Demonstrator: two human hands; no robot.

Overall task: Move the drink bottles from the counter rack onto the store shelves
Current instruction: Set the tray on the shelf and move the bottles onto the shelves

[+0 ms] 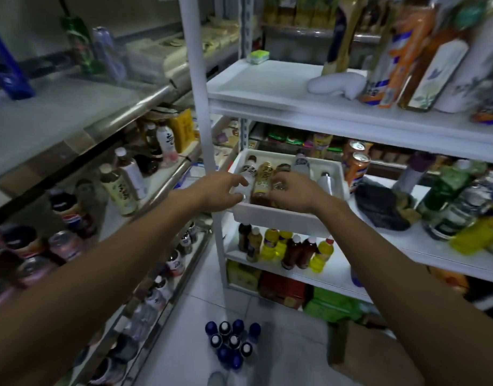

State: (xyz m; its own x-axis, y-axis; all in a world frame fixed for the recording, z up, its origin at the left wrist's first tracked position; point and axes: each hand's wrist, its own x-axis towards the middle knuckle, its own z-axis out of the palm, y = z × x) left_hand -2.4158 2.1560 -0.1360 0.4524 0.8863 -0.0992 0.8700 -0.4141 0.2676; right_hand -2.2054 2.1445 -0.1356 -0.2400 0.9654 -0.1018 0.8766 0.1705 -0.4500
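Head view: five or so drink bottles lie on their sides in a white tray (281,220). The tray rests on the middle board of a white shelf unit (267,90), with its front edge overhanging the board.

The left hand (220,189) reaches into the left end of the tray. Its fingers (238,178) curl round the lower end of a white-label bottle (247,170). An amber tea bottle (262,181) with a yellow label lies just beside this bottle and touches it.

The right hand (297,190) reaches in from the other side of the amber bottle. Its fingers (278,181) curl over a third bottle (282,168); motion blur hides how firm the grip is. Two more pale bottles lie further right in the tray.

Two orange cans (356,164) stand just beside the right wall of the tray, and a dark cloth (382,208) lies near them on the same board. Yellow and brown bottles (292,249) stand upright on the board below. A cluster of blue-capped bottles (231,342) stands on the tiled floor. A steel rack (145,98) on the left carries further bottles and cans.
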